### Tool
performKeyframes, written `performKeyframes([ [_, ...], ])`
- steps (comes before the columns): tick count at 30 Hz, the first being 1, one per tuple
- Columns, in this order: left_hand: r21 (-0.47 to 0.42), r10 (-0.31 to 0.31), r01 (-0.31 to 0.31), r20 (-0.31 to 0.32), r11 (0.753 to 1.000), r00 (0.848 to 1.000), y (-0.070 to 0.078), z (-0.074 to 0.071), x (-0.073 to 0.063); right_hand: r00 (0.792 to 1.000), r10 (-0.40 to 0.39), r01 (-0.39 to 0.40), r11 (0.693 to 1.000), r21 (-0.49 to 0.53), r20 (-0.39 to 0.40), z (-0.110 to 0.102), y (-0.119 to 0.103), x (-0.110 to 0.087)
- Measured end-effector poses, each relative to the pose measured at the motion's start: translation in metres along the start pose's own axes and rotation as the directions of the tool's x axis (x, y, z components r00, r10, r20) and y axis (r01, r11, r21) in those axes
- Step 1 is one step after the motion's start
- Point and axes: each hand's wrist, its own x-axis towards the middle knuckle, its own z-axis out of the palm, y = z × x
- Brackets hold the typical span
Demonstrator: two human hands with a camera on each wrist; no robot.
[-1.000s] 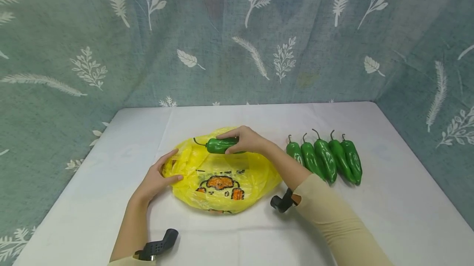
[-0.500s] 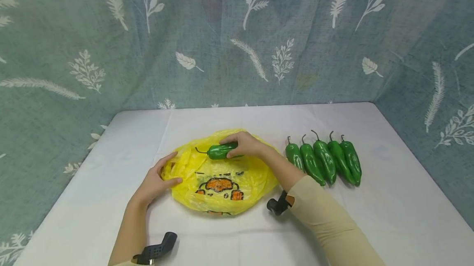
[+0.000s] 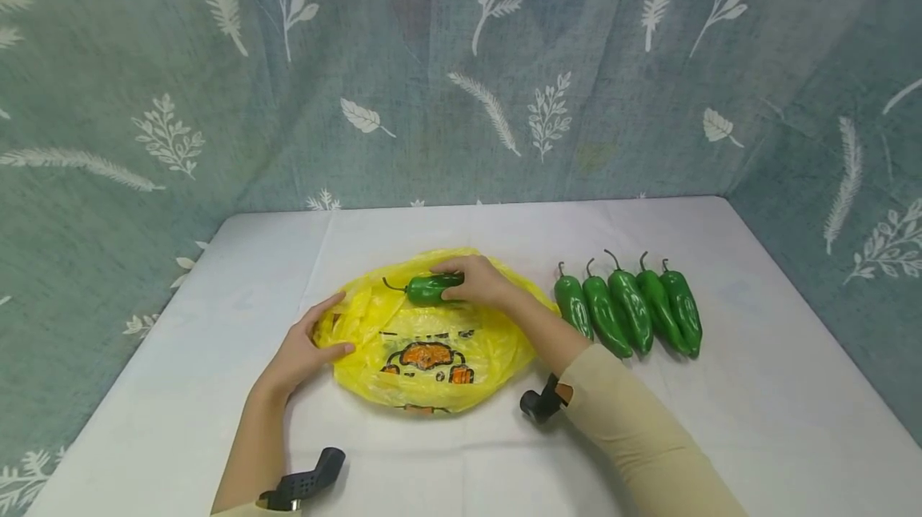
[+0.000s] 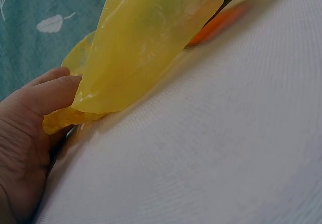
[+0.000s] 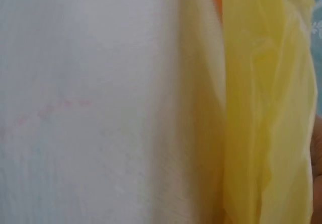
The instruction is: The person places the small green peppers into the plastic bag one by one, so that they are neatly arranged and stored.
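Note:
A yellow plastic bag [image 3: 497, 333] with orange and black print lies on the table. My left hand [image 3: 302, 349] holds its left end, thumb in front and fingers behind; the left wrist view shows yellow plastic between the fingers [image 4: 53, 90] and the thumb side. Over the back part of the bag, my right hand [image 3: 475, 281] grips a glossy green chili pepper [image 3: 425, 290] by its blunt end. The pepper lies sideways with its curved stem pointing left; the hand covers its right end. In the right wrist view the bag [image 5: 266, 108] hides most of that hand.
Several more green peppers [image 3: 630, 313] lie in a row right of the bag, stems away from me; the right forearm passes close by them. A white cloth [image 3: 403, 473] covers the table. Behind it hangs a grey-green curtain [image 3: 432, 165] with white leaf patterns.
My right hand has lowered the pepper slightly toward the bag and a little to the right. The left hand has stayed at the bag's left end.

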Motion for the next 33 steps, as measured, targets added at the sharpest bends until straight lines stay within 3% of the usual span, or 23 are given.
performKeyframes([
  [7, -0.009, -0.017, 0.017, -0.003, 1.0, 1.0, 0.0, 0.0, 0.0, 0.999, -0.037, 0.037, 0.998, 0.043, -0.005, -0.002, -0.008, -0.002],
  [15, -0.014, 0.005, -0.005, -0.004, 1.0, 1.0, -0.001, 0.0, -0.002, 0.989, -0.149, 0.149, 0.988, 0.027, 0.002, -0.001, -0.025, -0.008],
  [21, -0.009, -0.02, 0.02, -0.006, 1.0, 1.0, 0.0, 0.001, -0.003, 0.981, -0.191, 0.192, 0.98, 0.06, -0.012, -0.002, -0.032, -0.014],
  [33, -0.012, -0.011, 0.011, -0.005, 1.0, 1.0, -0.002, 0.002, 0.0, 0.974, -0.207, 0.225, 0.94, 0.256, -0.096, -0.01, -0.031, -0.037],
])
